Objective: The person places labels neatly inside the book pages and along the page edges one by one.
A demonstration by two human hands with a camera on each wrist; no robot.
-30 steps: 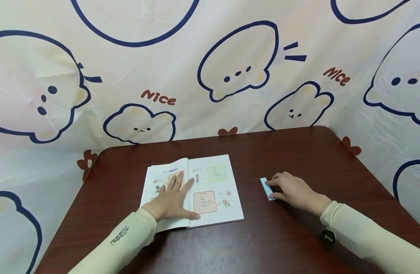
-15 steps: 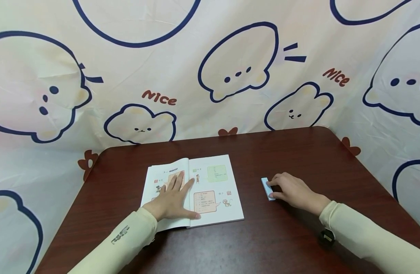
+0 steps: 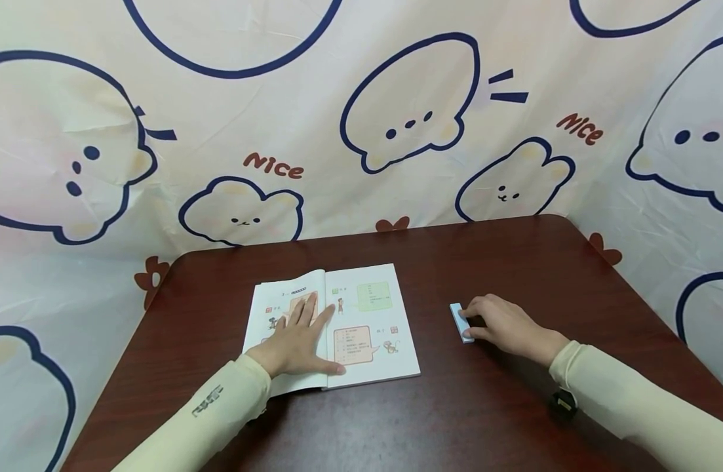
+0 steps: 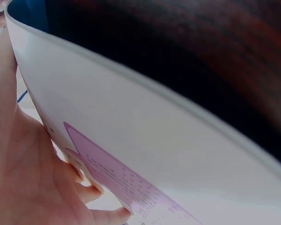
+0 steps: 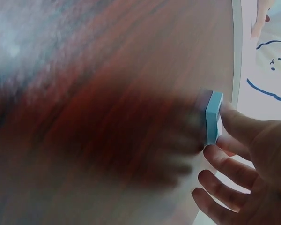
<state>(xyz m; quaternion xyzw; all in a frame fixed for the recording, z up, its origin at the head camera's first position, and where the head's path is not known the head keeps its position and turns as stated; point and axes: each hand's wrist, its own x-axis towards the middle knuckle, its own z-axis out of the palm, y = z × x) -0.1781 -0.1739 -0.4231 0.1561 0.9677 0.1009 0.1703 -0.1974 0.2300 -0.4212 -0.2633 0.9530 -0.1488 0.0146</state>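
Note:
An open book with printed text boxes and small cartoon figures lies left of the middle of the table. My left hand rests across its left page and the fold, with fingers spread and the thumb over the right page. In the left wrist view the page curves up beside the left palm. To the right of the book, my right hand pinches a small light-blue rectangular block between thumb and fingers. In the right wrist view the block shows close over the tabletop, the lower fingers loosely bent.
The dark reddish-brown table has rounded far corners. A light curtain with cartoon outlines hangs behind it and along both sides. A dark watch-like band is on the right wrist, under the cream sleeve.

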